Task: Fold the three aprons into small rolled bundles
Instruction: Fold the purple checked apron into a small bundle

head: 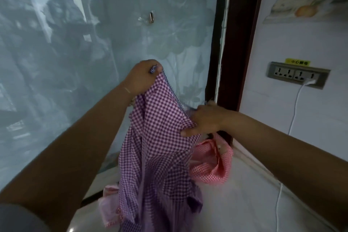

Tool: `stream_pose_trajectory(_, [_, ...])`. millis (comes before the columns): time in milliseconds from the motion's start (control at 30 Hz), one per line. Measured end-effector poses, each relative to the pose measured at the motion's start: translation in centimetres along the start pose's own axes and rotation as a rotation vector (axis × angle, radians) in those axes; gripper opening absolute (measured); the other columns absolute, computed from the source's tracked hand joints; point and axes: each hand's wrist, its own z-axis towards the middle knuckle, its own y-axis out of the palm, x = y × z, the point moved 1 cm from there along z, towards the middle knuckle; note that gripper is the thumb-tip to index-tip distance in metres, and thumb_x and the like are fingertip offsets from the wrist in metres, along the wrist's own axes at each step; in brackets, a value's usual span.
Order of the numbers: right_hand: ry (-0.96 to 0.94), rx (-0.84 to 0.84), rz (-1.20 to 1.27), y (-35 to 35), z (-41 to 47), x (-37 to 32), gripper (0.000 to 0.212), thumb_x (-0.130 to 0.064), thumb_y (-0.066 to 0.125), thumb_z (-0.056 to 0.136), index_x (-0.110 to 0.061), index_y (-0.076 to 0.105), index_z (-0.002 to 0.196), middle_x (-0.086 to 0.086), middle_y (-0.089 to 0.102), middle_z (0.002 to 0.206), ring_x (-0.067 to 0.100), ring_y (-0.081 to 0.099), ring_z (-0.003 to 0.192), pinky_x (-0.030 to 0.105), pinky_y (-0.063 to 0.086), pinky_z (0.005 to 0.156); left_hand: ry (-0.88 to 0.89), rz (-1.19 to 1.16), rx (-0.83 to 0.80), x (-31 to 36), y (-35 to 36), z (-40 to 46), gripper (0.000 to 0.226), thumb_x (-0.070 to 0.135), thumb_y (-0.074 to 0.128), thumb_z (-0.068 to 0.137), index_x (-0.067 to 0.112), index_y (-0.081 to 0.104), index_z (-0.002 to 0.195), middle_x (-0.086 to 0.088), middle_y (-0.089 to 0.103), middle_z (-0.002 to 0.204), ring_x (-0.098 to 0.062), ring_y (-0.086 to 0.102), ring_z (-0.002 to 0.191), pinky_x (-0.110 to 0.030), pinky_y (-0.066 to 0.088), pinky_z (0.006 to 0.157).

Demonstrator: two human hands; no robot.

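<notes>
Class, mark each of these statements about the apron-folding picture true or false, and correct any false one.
1. Both hands hold the purple checked apron. True.
2. The red checked apron is hanging on the wall hook. False: it lies on the white surface.
3. A white cable is plugged into the socket strip. True.
4. The left hand is lower than the right hand. False: it is higher.
</notes>
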Motion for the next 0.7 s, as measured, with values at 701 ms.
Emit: stream_pose_trajectory(701, [0.122, 0.704, 0.589, -12.9, -3.2, 2.2, 0.026, -0.037, 0.064, 0.087, -0.015, 0.065, 0.102, -0.004, 0.06, 0.092, 0.011, 0.057, 0.083, 0.027, 0.045, 0.074, -0.166, -0.192, 0.633, 4.9, -7.1, 2.7, 0.026, 0.004, 0.038, 0.086, 0.023, 0.044, 0.071, 0.007, 0.047, 0.072, -0.015, 0.048, 0.082, -0.019, 0.037, 0.065])
